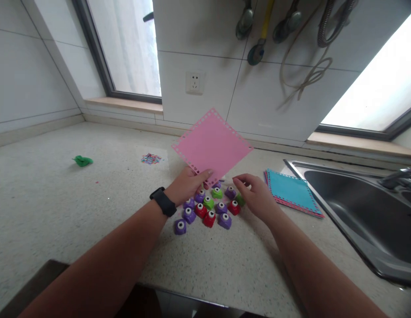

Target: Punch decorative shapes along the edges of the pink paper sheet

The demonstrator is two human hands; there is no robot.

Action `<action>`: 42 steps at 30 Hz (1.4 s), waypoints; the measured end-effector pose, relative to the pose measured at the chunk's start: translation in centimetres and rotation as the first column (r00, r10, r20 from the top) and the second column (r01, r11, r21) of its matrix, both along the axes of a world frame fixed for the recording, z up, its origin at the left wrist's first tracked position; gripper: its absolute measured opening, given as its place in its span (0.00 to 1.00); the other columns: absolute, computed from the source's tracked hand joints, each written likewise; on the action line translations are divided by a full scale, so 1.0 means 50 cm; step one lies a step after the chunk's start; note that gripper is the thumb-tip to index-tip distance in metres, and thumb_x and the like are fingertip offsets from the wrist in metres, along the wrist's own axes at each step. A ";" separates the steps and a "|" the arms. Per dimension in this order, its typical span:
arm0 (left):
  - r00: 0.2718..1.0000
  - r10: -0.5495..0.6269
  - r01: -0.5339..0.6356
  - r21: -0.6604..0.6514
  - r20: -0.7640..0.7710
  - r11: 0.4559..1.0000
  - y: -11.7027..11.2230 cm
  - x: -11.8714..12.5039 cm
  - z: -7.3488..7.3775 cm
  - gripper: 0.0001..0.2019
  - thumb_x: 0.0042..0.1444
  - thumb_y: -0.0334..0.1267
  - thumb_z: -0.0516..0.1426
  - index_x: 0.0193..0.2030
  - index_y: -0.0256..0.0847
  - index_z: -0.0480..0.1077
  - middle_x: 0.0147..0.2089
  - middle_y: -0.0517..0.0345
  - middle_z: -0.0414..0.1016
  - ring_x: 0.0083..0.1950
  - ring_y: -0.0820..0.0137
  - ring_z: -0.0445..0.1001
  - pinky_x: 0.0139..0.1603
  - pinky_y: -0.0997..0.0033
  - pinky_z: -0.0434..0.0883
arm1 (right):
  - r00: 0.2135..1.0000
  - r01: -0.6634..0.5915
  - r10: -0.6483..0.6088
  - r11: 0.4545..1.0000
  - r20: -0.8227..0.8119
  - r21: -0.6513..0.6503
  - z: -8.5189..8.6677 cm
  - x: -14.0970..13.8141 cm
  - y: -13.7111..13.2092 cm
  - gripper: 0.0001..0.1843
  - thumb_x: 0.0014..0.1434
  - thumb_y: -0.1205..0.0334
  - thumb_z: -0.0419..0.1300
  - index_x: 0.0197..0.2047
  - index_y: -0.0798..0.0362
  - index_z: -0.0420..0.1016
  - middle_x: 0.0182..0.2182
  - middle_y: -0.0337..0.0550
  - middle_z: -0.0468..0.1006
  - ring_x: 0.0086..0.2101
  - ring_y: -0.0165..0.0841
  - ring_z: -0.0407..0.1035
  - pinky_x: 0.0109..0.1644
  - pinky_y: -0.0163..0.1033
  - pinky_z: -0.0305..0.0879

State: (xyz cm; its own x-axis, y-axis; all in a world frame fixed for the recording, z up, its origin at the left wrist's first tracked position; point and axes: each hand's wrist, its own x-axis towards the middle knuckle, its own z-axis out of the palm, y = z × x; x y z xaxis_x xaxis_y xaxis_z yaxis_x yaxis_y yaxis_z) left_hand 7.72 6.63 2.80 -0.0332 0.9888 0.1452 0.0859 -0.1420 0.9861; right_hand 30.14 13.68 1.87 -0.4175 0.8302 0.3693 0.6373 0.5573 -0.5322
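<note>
My left hand [194,182], wearing a dark watch on the wrist, pinches the lower corner of a pink sheet of paper [212,148] between thumb and fingers. Small shapes are punched along the sheet's edges. To the right of that corner, my right hand [253,192] has its fingers curled and its thumb and index fingertips close together; whether anything is between them I cannot make out. Below both hands stand several small craft punches: purple ones [224,221], red ones [209,218] and green ones [208,202]. One green punch [240,200] is partly hidden beside my right hand.
A stack of punched sheets, blue on top [291,190], lies right of my hand, beside a steel sink [344,238]. Paper bits [151,159] and a crumpled green piece [82,161] lie on the left of the speckled countertop [109,190]. A tiled wall with a socket [194,82] stands behind.
</note>
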 end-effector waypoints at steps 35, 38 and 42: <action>0.991 0.004 -0.007 0.021 0.135 1.000 -0.006 0.010 0.008 0.20 0.58 0.54 0.60 0.27 0.40 0.67 0.21 0.67 0.65 0.20 0.78 0.60 0.21 0.77 0.54 | 0.774 -0.369 0.118 0.883 -0.622 -0.291 0.057 0.012 -0.056 0.13 0.60 0.55 0.65 0.43 0.50 0.67 0.39 0.45 0.82 0.35 0.35 0.78 0.39 0.43 0.74; 0.997 0.001 -0.001 0.008 0.082 1.000 -0.009 0.011 0.010 0.22 0.58 0.55 0.60 0.25 0.39 0.66 0.19 0.66 0.64 0.20 0.78 0.59 0.21 0.77 0.54 | 0.642 -0.433 0.100 0.866 -0.760 -0.252 0.053 0.010 -0.055 0.15 0.58 0.59 0.67 0.43 0.48 0.65 0.47 0.45 0.80 0.40 0.35 0.79 0.49 0.47 0.74; 0.999 0.039 -0.039 -0.034 -0.012 0.999 -0.008 0.006 0.003 0.24 0.59 0.56 0.58 0.21 0.38 0.67 0.17 0.65 0.64 0.20 0.76 0.59 0.23 0.74 0.56 | 0.578 -0.407 0.079 0.891 -0.812 -0.203 0.054 0.012 -0.054 0.17 0.56 0.60 0.68 0.42 0.47 0.64 0.45 0.42 0.79 0.43 0.35 0.78 0.53 0.48 0.73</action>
